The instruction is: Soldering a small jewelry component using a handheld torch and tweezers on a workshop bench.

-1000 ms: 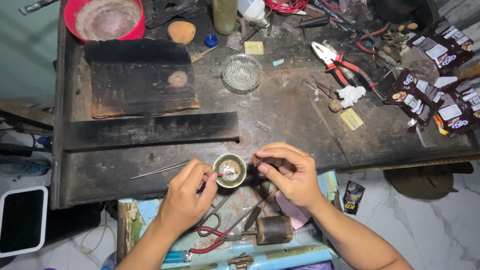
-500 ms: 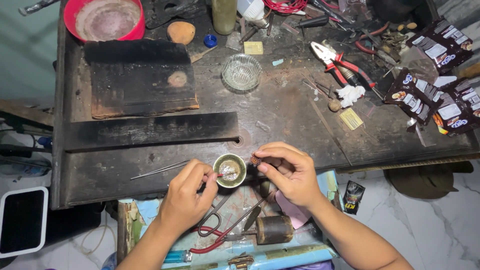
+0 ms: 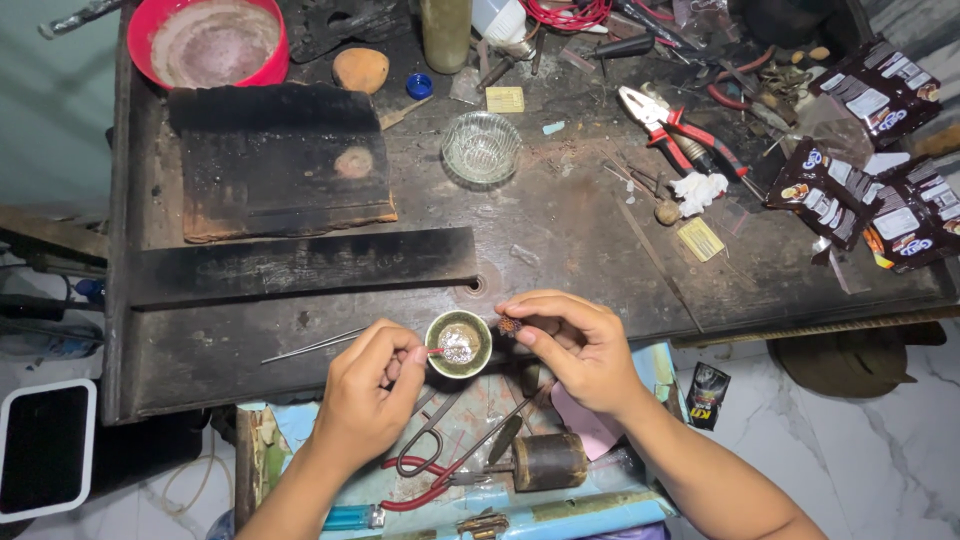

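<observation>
At the near edge of the counter [image 3: 300, 350], a thin red-tipped stick [image 3: 434, 351] is pinched in the curled left hand [image 3: 365, 400] and dipped into a small cup [image 3: 458, 344], while just right of it a tiny brown piece [image 3: 509, 324] is pinched between the right hand's [image 3: 580, 355] fingertips.

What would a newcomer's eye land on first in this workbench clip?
Likely the two hands at the near edge: the left hand dips a thin tool into a small round cup, while the right hand pinches a tiny piece beside it. Next, the red bowl at the far left corner and the red-handled pliers to the right.
</observation>
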